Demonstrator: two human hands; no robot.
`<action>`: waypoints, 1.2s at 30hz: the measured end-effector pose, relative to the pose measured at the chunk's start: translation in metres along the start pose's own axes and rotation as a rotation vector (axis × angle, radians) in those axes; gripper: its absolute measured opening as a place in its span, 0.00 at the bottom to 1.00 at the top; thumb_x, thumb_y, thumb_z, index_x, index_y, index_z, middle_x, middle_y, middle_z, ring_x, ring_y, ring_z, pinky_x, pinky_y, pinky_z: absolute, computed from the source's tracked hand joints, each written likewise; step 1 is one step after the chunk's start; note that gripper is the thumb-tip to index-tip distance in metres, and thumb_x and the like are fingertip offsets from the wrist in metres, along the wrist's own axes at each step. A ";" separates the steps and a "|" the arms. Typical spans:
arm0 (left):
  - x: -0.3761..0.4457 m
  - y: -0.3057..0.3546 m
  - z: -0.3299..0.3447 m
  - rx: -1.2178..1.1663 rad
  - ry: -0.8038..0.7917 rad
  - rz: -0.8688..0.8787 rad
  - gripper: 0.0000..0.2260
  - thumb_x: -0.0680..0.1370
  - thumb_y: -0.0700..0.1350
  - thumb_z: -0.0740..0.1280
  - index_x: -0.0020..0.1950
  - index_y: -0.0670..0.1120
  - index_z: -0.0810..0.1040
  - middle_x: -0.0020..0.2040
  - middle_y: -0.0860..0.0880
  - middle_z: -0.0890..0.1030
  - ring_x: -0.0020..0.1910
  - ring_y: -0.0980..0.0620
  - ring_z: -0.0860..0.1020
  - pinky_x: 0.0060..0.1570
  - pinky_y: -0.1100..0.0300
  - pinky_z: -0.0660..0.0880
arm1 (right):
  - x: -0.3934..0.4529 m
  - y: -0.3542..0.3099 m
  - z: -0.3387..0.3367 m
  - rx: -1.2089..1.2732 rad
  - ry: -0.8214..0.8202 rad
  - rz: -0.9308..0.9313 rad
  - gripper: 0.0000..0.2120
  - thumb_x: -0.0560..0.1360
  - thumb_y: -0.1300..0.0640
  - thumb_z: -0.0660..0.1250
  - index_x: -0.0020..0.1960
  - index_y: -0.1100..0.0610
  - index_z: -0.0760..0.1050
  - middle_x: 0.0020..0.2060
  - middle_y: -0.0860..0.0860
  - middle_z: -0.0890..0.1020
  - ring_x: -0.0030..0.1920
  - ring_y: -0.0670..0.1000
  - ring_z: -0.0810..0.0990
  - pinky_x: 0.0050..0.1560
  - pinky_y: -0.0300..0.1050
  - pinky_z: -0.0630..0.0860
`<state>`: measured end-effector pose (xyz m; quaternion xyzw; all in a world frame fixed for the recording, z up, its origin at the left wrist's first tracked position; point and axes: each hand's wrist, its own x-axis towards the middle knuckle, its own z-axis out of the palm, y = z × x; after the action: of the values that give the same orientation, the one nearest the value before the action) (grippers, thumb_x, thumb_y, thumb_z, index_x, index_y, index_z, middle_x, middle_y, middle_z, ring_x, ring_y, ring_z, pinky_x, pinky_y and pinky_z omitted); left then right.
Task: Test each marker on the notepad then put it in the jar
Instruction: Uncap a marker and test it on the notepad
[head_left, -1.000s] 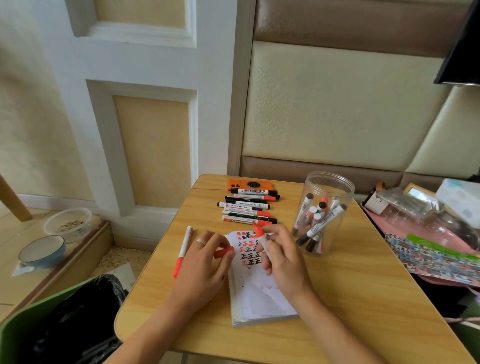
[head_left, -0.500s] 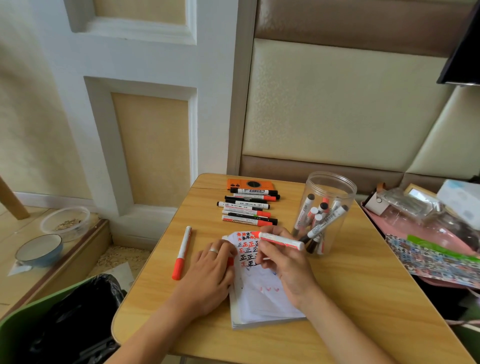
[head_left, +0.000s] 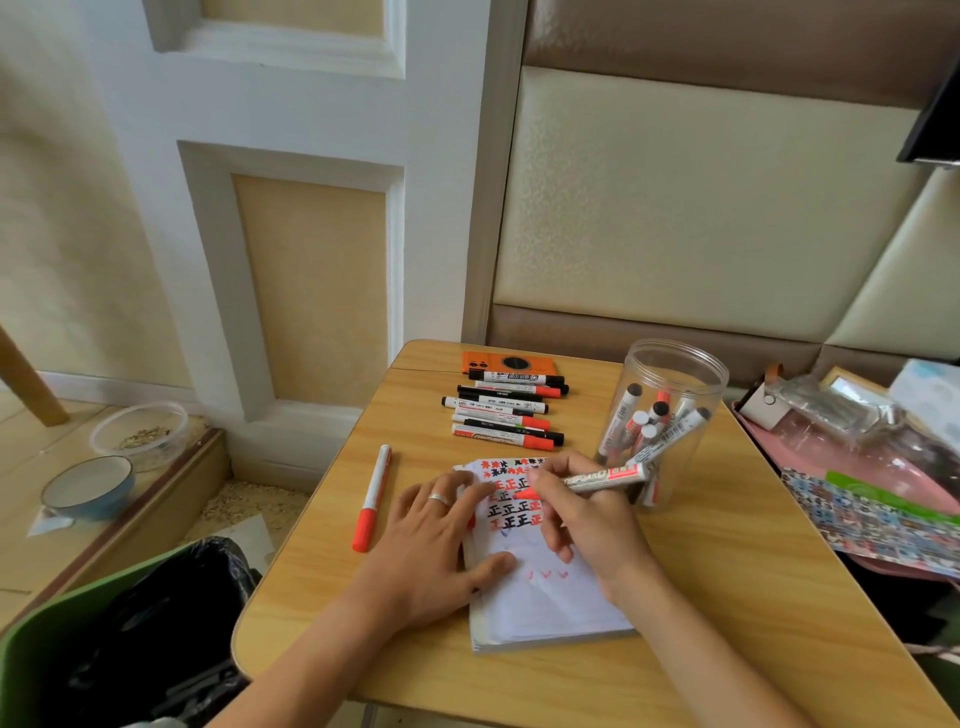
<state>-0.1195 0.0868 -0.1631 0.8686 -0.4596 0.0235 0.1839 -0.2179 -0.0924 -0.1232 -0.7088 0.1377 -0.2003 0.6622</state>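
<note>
The right hand (head_left: 582, 514) grips one white red-tipped marker (head_left: 605, 478), tip on the white paper notepad (head_left: 545, 597); the flat left hand (head_left: 436, 551) presses its edge. Beyond the notepad lie about seven markers (head_left: 506, 410), overlapping; the clear plastic jar (head_left: 670, 410) holds several more, count unclear.

Right hand (head_left: 582, 514) grips a marker (head_left: 605, 479) (tip down) on the notepad (head_left: 545, 608); left hand (head_left: 441, 551) presses the page.

Jar (head_left: 670, 384) mouth open; markers (head_left: 506, 410) left
</note>
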 end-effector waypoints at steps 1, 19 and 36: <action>0.000 0.000 0.000 0.004 -0.002 0.003 0.33 0.76 0.76 0.48 0.78 0.64 0.52 0.79 0.56 0.56 0.79 0.56 0.52 0.78 0.52 0.44 | -0.001 0.000 0.001 -0.031 -0.015 0.030 0.07 0.80 0.59 0.70 0.45 0.58 0.75 0.29 0.57 0.75 0.25 0.56 0.74 0.23 0.41 0.68; 0.000 -0.002 0.003 0.073 0.020 0.028 0.33 0.75 0.69 0.47 0.78 0.58 0.58 0.79 0.52 0.59 0.79 0.54 0.53 0.77 0.54 0.45 | -0.007 0.010 0.013 -0.258 0.001 0.101 0.11 0.77 0.60 0.72 0.41 0.58 0.71 0.28 0.57 0.79 0.22 0.55 0.75 0.21 0.38 0.66; 0.000 -0.003 0.003 0.064 0.019 0.035 0.33 0.76 0.70 0.48 0.79 0.59 0.58 0.79 0.52 0.59 0.79 0.53 0.53 0.77 0.54 0.46 | -0.007 0.010 0.015 -0.286 0.048 0.131 0.10 0.77 0.61 0.72 0.42 0.59 0.71 0.26 0.58 0.79 0.21 0.55 0.76 0.21 0.39 0.68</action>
<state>-0.1174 0.0874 -0.1664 0.8655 -0.4720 0.0494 0.1601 -0.2163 -0.0774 -0.1342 -0.7803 0.2264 -0.1519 0.5628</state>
